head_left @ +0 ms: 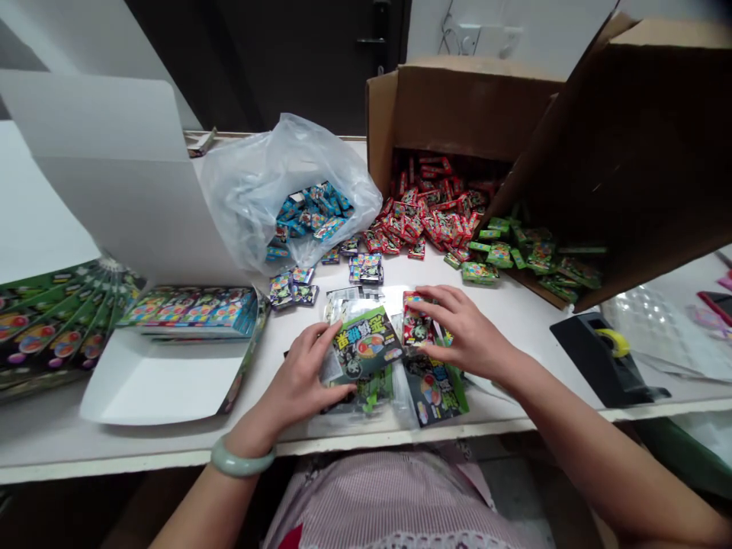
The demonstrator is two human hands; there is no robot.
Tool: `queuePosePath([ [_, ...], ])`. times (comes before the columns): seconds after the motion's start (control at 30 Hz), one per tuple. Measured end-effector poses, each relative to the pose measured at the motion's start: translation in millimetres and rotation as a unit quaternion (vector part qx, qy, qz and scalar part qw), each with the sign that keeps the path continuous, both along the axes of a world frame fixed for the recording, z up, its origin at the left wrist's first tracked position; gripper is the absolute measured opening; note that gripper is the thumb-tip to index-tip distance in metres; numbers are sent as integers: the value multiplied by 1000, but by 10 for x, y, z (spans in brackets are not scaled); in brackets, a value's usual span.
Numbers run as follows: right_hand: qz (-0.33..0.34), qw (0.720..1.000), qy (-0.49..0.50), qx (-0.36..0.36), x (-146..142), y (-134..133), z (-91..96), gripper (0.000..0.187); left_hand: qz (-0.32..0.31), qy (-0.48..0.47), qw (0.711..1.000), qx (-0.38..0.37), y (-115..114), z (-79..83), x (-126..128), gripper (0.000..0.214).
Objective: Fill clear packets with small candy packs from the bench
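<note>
My left hand (303,381) grips the left side of a black-and-green printed packet (369,345), thumb along the lower edge and fingers at the upper left. More such packets and clear plastic lie beneath it. In my right hand (469,332) is a small red candy box (416,324), pinched between thumb and fingers; whether it is one or a stack I cannot tell. Below that hand lies another black printed packet (431,389). Just beyond the packets sit small purple boxes (366,268), with a second purple group (291,290) to the left.
A plastic bag (240,191) holds blue boxes (314,210). Red boxes (440,213) spill from a cardboard carton (457,114); green boxes (503,252) spill from another (640,152). An open display box (165,381) with a row of packs stands left, a tape dispenser (600,358) right.
</note>
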State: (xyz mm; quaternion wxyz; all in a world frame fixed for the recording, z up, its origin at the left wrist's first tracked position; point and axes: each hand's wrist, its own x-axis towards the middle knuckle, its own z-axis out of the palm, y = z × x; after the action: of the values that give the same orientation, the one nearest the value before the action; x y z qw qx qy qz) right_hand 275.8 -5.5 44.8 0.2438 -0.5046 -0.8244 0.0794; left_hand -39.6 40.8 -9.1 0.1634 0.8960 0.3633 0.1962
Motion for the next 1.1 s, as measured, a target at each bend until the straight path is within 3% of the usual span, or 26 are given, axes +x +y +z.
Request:
queuePosePath([
  [0.1, 60, 996, -59, -41, -16, 26, 103, 57, -1, 1, 1000, 27, -4, 24, 13, 95],
  [0.27, 120, 985, -101, -68, -12, 81, 184, 60, -42, 12, 999, -16, -21, 64, -7, 97],
  [0.47, 110, 986, -110, -61, -26, 91, 267, 56, -33, -4, 999, -41, -26, 66, 0, 95],
  [0.63, 33, 996, -80, 12, 16, 90, 328, 55, -33, -7, 998, -60, -41, 56, -53, 96],
  [0.7, 34, 996, -80, 19, 5, 82, 371, 56, -30, -14, 997, -64, -43, 74, -67, 96],
  [0.83, 100, 988, -111, -35, -69, 44, 391, 54, -22, -15, 998, -59, -37, 95, -65, 95],
  [1.1, 163, 974, -107, -118, -116, 18, 251, 62, -47, 9, 997, -58, -86, 49, -61, 96],
])
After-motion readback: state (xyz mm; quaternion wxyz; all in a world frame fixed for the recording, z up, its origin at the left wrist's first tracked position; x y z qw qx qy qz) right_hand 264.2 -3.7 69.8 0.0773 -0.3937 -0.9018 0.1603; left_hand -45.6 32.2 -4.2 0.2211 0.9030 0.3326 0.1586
